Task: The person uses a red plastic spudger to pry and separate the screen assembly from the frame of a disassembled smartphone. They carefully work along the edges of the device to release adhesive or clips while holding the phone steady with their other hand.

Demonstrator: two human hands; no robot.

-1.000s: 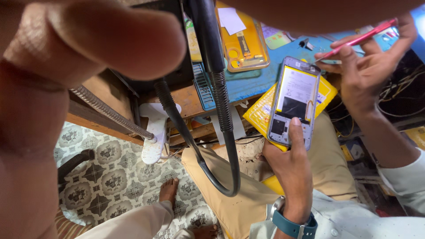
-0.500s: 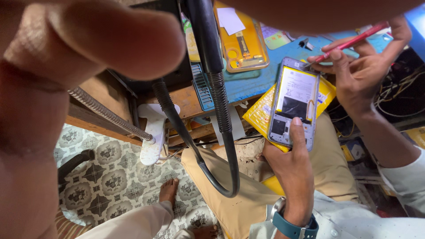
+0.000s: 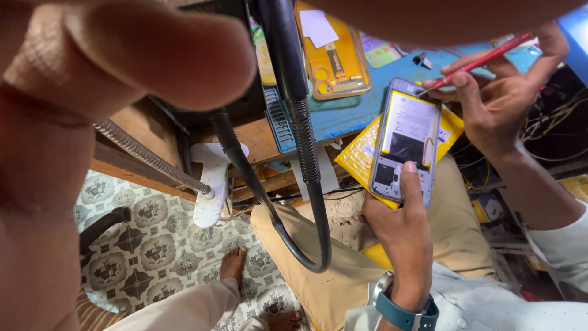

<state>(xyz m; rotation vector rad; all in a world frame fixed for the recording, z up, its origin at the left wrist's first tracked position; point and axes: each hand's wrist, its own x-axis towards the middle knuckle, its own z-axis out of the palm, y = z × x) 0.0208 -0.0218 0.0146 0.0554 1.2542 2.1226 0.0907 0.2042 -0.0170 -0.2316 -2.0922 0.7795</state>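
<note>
My left hand [image 3: 401, 230], with a blue watch on its wrist, holds an opened phone [image 3: 407, 138] by its lower end, thumb on the exposed insides. The phone's back is off, showing a pale battery and dark boards. My right hand [image 3: 499, 104] grips a thin red tool [image 3: 484, 58], whose tip is at the phone's top right corner. Under the phone lies a yellow padded pouch [image 3: 361, 153] on my tan-trousered lap.
A large blurred hand [image 3: 92, 92] fills the left and top, right by the lens. A black flexible arm [image 3: 300, 153] hangs in the middle. An orange phone case [image 3: 334, 58] lies on the blue mat [image 3: 367, 107] of the wooden bench. Tangled cables [image 3: 557, 132] at right; bare feet on patterned floor [image 3: 159, 251].
The right hand has shifted slightly down and left, bringing the red tool's tip nearer the phone's top corner. The left hand and phone have hardly moved.
</note>
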